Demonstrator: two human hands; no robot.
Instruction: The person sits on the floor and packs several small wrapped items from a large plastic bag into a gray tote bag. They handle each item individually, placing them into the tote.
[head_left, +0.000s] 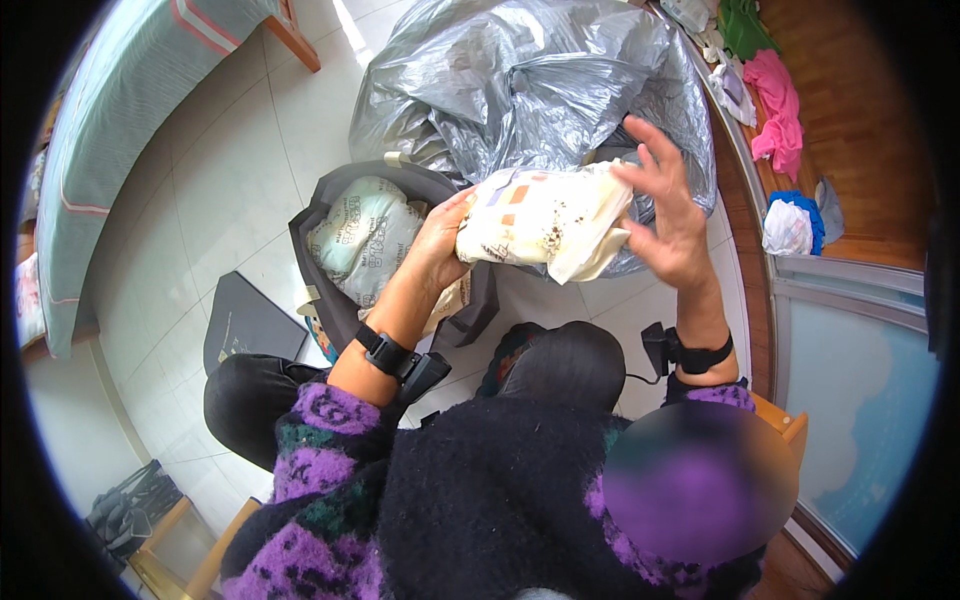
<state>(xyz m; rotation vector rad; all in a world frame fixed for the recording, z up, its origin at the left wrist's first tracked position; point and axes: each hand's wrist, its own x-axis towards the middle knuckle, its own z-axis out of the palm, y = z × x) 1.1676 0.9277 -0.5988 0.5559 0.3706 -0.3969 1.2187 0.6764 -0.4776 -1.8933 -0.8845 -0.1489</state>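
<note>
A cream plastic bag (536, 217), wrapped round soft contents and bearing print and dark specks, lies across my left hand (439, 240), whose fingers grip its left end. At the bag's right end, my right hand (667, 202) has its fingers spread; whether a fingertip touches the plastic I cannot tell. Below and left of the bundle stands a dark grey fabric tote bag (480, 300) holding several printed plastic-wrapped bundles (360, 232). A large silvery-grey plastic sack (525, 82) spreads over the floor just beyond my hands.
A dark flat box or folder (251, 322) lies on the tiles beside my knee. Clothes, among them a pink garment (776, 112) and a green one (742, 26), lie on the wooden floor at right, past a metal sliding-door track (847, 289). A cloth-covered bed (127, 127) stands at left.
</note>
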